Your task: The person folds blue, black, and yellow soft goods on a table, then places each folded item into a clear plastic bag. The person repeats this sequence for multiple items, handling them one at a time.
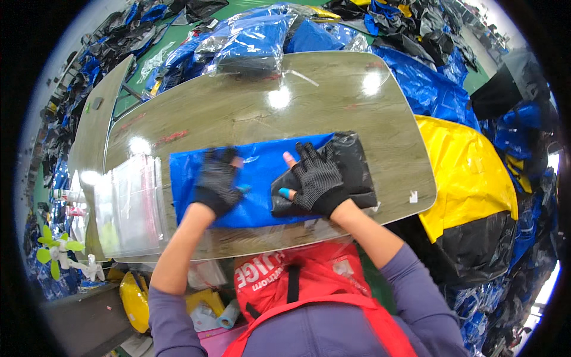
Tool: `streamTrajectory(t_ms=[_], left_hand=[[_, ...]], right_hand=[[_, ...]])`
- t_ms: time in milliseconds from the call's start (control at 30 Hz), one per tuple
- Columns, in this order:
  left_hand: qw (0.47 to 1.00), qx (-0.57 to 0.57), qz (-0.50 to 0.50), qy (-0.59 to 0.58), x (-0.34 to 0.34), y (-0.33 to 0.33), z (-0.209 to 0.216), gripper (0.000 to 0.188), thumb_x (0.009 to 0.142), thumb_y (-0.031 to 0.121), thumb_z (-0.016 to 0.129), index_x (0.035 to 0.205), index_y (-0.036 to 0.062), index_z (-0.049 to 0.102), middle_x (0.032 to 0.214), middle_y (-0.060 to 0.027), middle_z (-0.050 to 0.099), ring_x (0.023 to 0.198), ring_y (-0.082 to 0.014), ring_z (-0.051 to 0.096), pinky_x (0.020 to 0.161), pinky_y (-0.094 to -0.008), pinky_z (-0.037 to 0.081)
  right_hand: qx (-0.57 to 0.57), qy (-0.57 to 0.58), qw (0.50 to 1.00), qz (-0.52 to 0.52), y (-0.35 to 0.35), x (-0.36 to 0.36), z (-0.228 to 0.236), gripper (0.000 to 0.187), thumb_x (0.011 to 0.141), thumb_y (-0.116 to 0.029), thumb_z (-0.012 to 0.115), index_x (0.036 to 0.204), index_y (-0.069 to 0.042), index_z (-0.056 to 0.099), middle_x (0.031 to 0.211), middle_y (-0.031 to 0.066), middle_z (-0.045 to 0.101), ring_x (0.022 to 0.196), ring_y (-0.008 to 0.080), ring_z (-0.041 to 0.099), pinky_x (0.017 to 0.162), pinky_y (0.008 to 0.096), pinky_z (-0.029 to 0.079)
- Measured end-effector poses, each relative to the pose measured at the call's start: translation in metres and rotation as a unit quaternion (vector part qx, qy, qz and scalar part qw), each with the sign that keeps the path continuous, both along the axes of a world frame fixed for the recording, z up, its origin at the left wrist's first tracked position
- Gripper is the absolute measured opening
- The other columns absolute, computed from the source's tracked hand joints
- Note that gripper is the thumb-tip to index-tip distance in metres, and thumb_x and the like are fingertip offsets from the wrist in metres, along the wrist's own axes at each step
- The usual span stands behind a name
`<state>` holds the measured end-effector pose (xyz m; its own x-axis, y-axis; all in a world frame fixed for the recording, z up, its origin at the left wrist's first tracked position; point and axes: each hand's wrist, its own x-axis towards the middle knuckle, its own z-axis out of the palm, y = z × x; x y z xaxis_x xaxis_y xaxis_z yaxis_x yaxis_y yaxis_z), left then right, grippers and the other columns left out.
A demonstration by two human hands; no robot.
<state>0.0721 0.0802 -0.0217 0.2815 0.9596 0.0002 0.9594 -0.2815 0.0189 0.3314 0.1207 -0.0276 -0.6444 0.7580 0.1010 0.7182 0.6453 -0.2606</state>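
- White lettering runs across the red apron (pixel 327 262); a small white label (pixel 413 196) sits near the table's right edge.
- The folded blue-and-black sheet (pixel 262 163) lies on the table's near side, under 2 gloved hands: left hand (pixel 219 178) blurred but flat on blue, right hand (pixel 318 178) splayed on black, neither clenched.
- Clear plastic bags (pixel 128 208) lie left; a wrapped blue bundle (pixel 253 44) sits at the far edge.
- Wood-grain table (pixel 333 95), reflecting lights; green floor (pixel 238 8), heaped sheeting around.

Two hands (pixel 217 181) (pixel 318 179), one fan (pixel 59 252)
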Motion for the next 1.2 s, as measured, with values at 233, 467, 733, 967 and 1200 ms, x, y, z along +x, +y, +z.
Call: streamTrajectory(t_ms=[233, 467, 733, 967, 1200], left_hand=[[0.943, 0.106, 0.315, 0.015, -0.114, -0.048, -0.068, 0.09, 0.084, 0.06, 0.057, 0.146, 0.0005, 0.03, 0.147, -0.03, 0.03, 0.141, -0.0446, 0.021, 0.115, -0.0545, 0.013], [0.784, -0.053, 0.28, -0.552, -0.137, -0.055, -0.031, 0.046, 0.092, 0.035, 0.064, 0.125, 0.0079, 0.047, 0.105, -0.0061, 0.057, 0.09, -0.0115, 0.053, 0.079, -0.0273, 0.046], [0.794, 0.017, 0.386, -0.47, -0.143, -0.05, -0.028, 0.054, 0.083, 0.029, 0.073, 0.124, 0.0011, 0.053, 0.1, -0.0103, 0.066, 0.086, -0.0165, 0.062, 0.076, -0.0311, 0.052], [0.627, -0.155, 0.159, -0.746, -0.009, -0.005, 0.083, 0.063, 0.079, 0.013, 0.063, 0.137, 0.0032, 0.043, 0.12, -0.0172, 0.06, 0.106, -0.0291, 0.062, 0.09, -0.0406, 0.054], [0.901, 0.088, 0.206, -0.372, 0.233, 0.072, 0.033, 0.062, 0.081, 0.034, 0.067, 0.126, -0.0051, 0.048, 0.099, -0.0247, 0.064, 0.087, -0.0363, 0.063, 0.078, -0.0431, 0.05]], right_hand=[[0.032, 0.011, 0.999, 0.038, 0.004, -0.078, -0.019, 0.077, 0.086, -0.061, 0.049, 0.15, -0.025, 0.028, 0.157, 0.0188, 0.018, 0.144, 0.0424, 0.014, 0.106, 0.0729, 0.001], [0.009, -0.014, 1.0, -0.004, 0.013, -0.109, -0.038, 0.059, 0.089, -0.056, 0.048, 0.141, -0.027, 0.046, 0.152, 0.0115, 0.034, 0.142, 0.0386, 0.023, 0.106, 0.0741, 0.005], [0.051, 0.22, 0.974, 0.009, -0.029, -0.057, -0.029, 0.046, 0.08, -0.025, 0.06, 0.124, -0.012, 0.059, 0.105, 0.0159, 0.063, 0.087, 0.0331, 0.061, 0.075, 0.045, 0.049], [0.121, 0.105, 0.987, 0.004, -0.076, -0.038, -0.058, 0.054, 0.083, -0.014, 0.056, 0.136, -0.008, 0.048, 0.137, 0.0209, 0.049, 0.125, 0.036, 0.048, 0.104, 0.0405, 0.041], [-0.179, 0.255, 0.95, -0.027, -0.082, -0.051, -0.14, 0.053, 0.096, -0.033, 0.039, 0.143, -0.009, 0.034, 0.15, 0.0166, 0.031, 0.138, 0.0318, 0.03, 0.113, 0.0428, 0.025]])
